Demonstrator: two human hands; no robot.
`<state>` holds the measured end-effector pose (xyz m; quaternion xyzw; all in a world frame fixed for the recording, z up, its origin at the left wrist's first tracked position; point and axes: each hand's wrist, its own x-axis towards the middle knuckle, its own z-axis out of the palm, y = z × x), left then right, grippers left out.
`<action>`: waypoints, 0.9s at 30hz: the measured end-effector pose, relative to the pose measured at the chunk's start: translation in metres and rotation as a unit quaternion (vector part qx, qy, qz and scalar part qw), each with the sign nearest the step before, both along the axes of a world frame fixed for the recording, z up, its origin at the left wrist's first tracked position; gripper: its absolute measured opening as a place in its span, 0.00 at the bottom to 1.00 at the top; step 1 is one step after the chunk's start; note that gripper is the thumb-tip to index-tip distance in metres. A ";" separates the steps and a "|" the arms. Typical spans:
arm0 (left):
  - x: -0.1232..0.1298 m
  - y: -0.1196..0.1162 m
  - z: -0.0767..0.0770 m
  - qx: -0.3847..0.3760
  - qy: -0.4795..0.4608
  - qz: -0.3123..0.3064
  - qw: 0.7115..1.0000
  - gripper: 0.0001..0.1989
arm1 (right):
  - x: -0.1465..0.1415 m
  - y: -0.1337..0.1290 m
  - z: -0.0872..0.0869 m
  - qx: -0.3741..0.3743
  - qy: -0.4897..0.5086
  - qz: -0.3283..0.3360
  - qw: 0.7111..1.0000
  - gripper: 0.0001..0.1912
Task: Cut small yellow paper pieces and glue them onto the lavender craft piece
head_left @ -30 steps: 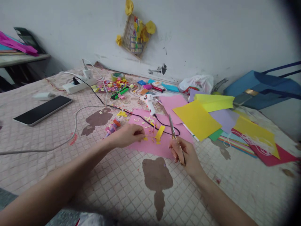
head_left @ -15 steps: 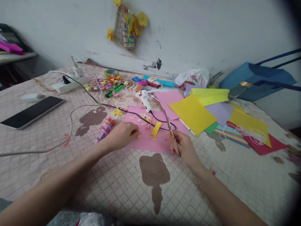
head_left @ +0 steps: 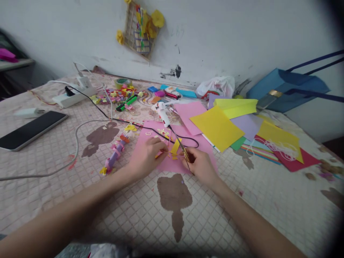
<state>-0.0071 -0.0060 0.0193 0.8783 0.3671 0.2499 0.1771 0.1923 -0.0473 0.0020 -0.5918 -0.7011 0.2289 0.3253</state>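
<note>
My right hand point(head_left: 201, 165) grips a pair of scissors point(head_left: 184, 149), blades pointing up and away over the pink sheet point(head_left: 142, 143). Opposite it, my left hand point(head_left: 147, 157) has its fingertips pinched together above the same sheet; a bit of yellow shows by them, but what they hold is too small to make out. Between the hands lie a yellow paper strip point(head_left: 176, 146) and small yellow scraps. Left of my left hand rests a purple stick-like craft piece point(head_left: 115, 156) with pink, orange and yellow bits on it.
A white glue gun point(head_left: 162, 114) with a black cord lies behind the hands. Coloured paper sheets point(head_left: 217, 127) spread to the right, near a blue bag point(head_left: 287, 89). At left are a phone point(head_left: 32, 129), cables and a power strip point(head_left: 72, 95). Foam flowers point(head_left: 115, 95) are heaped behind.
Both hands have come closer together over the pink sheet, the scissors moving left with my right hand. The craft piece shows more fully now. The view has shifted slightly.
</note>
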 end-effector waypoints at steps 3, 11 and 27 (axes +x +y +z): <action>0.012 -0.005 -0.007 0.034 0.012 -0.028 0.999 0.05 | 0.002 0.002 -0.001 0.007 0.012 -0.010 1.000 0.04; 0.022 -0.007 -0.009 0.110 0.153 -0.024 0.982 0.09 | 0.002 0.004 -0.005 -0.020 0.086 -0.005 0.996 0.07; 0.018 -0.015 0.005 -0.119 -0.182 -0.010 0.976 0.05 | -0.008 -0.009 0.015 -0.131 0.265 0.019 0.955 0.13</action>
